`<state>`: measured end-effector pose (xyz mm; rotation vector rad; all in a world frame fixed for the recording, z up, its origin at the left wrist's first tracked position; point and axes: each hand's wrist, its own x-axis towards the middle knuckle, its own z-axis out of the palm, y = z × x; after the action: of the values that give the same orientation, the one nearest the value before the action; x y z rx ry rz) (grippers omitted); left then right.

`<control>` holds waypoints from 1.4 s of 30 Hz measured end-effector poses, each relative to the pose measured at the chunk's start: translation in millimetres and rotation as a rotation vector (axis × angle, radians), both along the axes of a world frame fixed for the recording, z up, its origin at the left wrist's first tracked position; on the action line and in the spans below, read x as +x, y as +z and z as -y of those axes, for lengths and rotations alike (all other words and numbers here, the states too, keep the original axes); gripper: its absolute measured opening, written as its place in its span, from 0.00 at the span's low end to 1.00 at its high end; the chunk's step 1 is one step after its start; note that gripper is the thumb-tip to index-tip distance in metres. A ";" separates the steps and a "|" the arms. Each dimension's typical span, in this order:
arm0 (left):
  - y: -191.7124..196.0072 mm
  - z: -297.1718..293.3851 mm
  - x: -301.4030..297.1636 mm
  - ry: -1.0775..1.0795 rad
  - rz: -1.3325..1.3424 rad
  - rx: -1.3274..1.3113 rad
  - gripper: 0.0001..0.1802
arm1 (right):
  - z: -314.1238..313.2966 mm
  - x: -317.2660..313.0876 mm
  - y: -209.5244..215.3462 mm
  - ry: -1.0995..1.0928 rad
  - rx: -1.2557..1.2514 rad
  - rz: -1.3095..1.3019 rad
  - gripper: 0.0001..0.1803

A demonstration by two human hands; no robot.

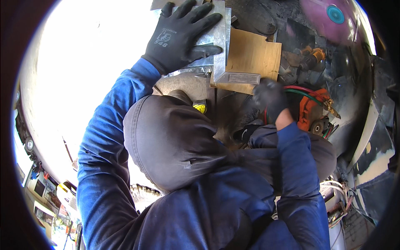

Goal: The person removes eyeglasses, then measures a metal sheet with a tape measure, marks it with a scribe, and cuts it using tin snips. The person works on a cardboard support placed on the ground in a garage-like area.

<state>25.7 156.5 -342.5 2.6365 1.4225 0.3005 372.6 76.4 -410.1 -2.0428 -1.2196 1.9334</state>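
My left hand [177, 39], in a black work glove, lies flat with fingers spread on a shiny sheet of metal [204, 61]. Its thumb and fingertips reach an L-shaped metal square [220, 50], whose short leg points right over a piece of brown cardboard [252, 54]. Just beyond the end of that leg is my right hand [270, 98], also gloved in black. Motion smears its fingers, so I cannot tell what they hold, if anything. A yellow and black tape measure [200, 106] sits below the metal, beside my bent knee.
An orange wheeled machine [311, 110] stands right of my right hand, with red and green hoses [302, 89] and a brass fitting [331, 109]. Farther back lies an orange and black power tool [312, 58]. Strong light whitens the left side. Cables [333, 187] lie at lower right.
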 end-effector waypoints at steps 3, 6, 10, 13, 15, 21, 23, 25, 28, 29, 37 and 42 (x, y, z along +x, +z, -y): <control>-7.5 1.5 -1.0 0.047 -0.013 0.144 0.46 | 52.4 -4.8 -43.0 0.779 0.553 0.128 0.17; -14.6 0.4 -2.5 0.043 -0.033 0.068 0.47 | 76.8 -33.9 -86.8 1.050 0.558 0.275 0.24; -15.7 1.4 -5.8 0.049 -0.016 0.048 0.48 | 93.4 -59.3 -110.2 1.258 0.275 0.691 0.28; -14.9 1.2 -5.4 0.043 -0.011 0.049 0.48 | 100.1 -62.7 -123.8 1.395 0.291 0.795 0.23; -14.8 1.6 -4.8 0.045 -0.011 0.033 0.48 | 99.4 -60.1 -137.6 1.392 0.344 0.683 0.18; -14.5 1.2 -4.6 0.043 -0.015 0.044 0.48 | 93.1 -61.2 -138.3 1.562 0.622 0.448 0.14; -13.8 2.1 -4.5 0.040 -0.017 0.049 0.47 | 86.4 -69.2 -116.7 1.588 0.562 0.319 0.15; -13.1 1.8 -4.5 0.034 0.002 0.055 0.47 | 78.5 -77.8 -88.1 1.638 0.585 0.208 0.15; -12.6 2.2 -4.6 0.031 0.018 0.077 0.47 | 82.5 -73.7 -28.0 1.309 0.649 0.012 0.20; -12.8 2.5 -4.7 0.037 0.002 0.070 0.47 | 81.5 -72.8 -10.0 1.259 0.579 -0.024 0.21; -14.4 4.8 -6.5 0.047 0.028 0.085 0.46 | -20.1 -54.0 140.7 0.532 0.310 -0.293 0.18; -14.8 4.2 -5.6 0.057 0.014 0.086 0.46 | -96.9 -69.4 163.5 0.529 0.529 -0.017 0.21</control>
<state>20.1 152.3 -357.3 2.6585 1.5149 0.3935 303.1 173.3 -246.6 -1.5315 -2.1487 1.5220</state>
